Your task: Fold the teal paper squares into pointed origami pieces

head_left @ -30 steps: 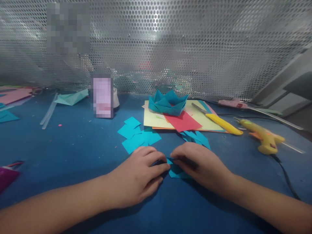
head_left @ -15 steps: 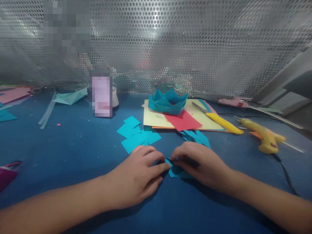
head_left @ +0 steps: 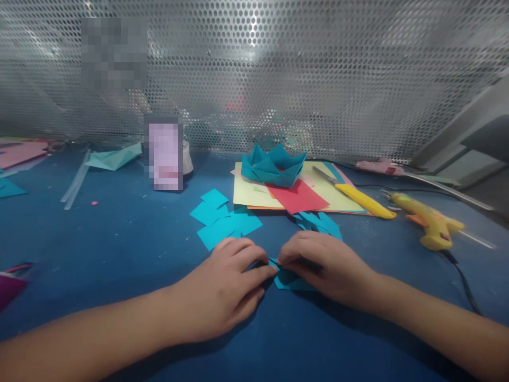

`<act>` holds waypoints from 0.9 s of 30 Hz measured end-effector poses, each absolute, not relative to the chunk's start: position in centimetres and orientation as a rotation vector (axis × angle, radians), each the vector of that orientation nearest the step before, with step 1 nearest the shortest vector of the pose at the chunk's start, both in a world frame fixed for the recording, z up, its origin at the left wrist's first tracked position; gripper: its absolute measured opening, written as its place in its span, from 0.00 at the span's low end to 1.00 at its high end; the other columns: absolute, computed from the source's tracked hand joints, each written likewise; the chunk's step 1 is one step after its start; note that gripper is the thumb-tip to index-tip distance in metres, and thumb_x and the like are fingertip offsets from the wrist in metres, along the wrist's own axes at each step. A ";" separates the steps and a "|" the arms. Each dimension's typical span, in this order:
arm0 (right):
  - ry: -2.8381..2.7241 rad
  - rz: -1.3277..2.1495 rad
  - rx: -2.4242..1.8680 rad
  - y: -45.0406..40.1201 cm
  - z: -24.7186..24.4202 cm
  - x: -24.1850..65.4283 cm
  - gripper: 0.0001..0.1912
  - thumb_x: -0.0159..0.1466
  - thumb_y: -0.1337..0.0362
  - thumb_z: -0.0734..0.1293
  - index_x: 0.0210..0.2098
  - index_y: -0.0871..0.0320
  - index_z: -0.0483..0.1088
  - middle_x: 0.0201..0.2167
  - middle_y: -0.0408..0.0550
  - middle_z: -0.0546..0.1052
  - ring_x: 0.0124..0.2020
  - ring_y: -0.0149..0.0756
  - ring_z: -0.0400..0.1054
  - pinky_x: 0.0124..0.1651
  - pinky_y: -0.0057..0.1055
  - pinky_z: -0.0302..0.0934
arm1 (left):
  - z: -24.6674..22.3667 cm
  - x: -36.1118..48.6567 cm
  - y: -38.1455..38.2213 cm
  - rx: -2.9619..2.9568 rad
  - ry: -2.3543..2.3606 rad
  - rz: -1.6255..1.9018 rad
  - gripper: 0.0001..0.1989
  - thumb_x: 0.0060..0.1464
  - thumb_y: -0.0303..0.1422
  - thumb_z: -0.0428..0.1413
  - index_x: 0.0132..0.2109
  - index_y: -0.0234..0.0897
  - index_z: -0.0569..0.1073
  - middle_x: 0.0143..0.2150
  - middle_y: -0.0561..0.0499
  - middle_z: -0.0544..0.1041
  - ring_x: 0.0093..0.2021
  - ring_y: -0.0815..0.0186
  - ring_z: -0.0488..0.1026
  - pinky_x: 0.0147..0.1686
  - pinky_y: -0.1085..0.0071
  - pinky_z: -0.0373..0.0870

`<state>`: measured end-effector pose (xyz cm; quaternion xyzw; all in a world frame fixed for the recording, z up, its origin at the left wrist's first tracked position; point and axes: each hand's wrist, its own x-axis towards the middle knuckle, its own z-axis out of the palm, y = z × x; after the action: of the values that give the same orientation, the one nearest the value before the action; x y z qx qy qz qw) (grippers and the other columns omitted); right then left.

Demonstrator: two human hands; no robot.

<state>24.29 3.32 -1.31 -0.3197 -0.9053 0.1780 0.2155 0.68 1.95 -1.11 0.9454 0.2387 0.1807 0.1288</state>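
A small piece of blue paper (head_left: 294,281) with a folded edge lies on the table between my hands. My left hand (head_left: 228,292) rests to its left, fingers curled, two fingertips pressed on the paper's left corner. From the right, my right hand (head_left: 326,265) pinches the paper's upper edge between thumb and fingers, covering much of it. Loose blue paper squares (head_left: 222,220) overlap just beyond my left hand. Folded blue paper pieces (head_left: 320,225) lie beyond my right hand, partly hidden by it.
A blue folded-paper ring (head_left: 274,167) and red paper (head_left: 300,196) sit on stacked coloured sheets (head_left: 250,193). Right of these lie a yellow cutter (head_left: 363,201) and a yellow glue gun (head_left: 431,220) with a cord. Clear glue sticks (head_left: 76,180) lie left; perforated metal (head_left: 338,79) stands behind.
My right fingertips have shifted very slightly left along the paper's upper edge. Both hands stay on the paper, and the view has moved a little.
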 end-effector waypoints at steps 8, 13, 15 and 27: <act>-2.537 0.520 -0.904 3.4 -1.1 24.2 0.07 0.66 0.71 0.60 0.39 0.55 0.68 0.32 0.44 0.76 0.35 0.32 0.69 0.36 0.26 0.60 | -1.0 0.8 2.0 2.767 0.659 0.521 0.15 0.62 0.27 0.47 0.54 0.35 0.69 0.51 0.44 0.72 0.50 0.56 0.65 0.49 0.55 0.64; -2.553 0.521 -0.913 3.3 -1.0 24.3 0.08 0.65 0.72 0.60 0.38 0.55 0.69 0.32 0.44 0.76 0.35 0.33 0.69 0.37 0.26 0.60 | -1.0 0.9 2.0 2.758 0.673 0.521 0.15 0.62 0.27 0.47 0.53 0.36 0.69 0.51 0.45 0.71 0.49 0.57 0.65 0.48 0.56 0.64; -2.559 0.511 -0.907 3.3 -1.1 24.4 0.08 0.66 0.72 0.60 0.38 0.55 0.69 0.33 0.45 0.76 0.35 0.33 0.69 0.37 0.27 0.60 | -0.9 0.9 2.1 2.756 0.670 0.519 0.15 0.61 0.27 0.47 0.53 0.36 0.70 0.50 0.45 0.72 0.48 0.57 0.66 0.48 0.56 0.64; -2.572 0.331 -0.752 3.7 -1.3 24.8 0.12 0.69 0.67 0.58 0.37 0.56 0.73 0.32 0.47 0.74 0.33 0.32 0.67 0.35 0.26 0.60 | -1.0 0.8 2.0 2.734 0.696 0.485 0.15 0.62 0.27 0.47 0.54 0.36 0.69 0.51 0.44 0.70 0.49 0.57 0.64 0.48 0.56 0.61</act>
<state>24.84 3.71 -1.35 -0.2716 -0.9295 0.1195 0.2189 0.84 2.01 -1.01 0.9458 0.2409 0.1677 0.1389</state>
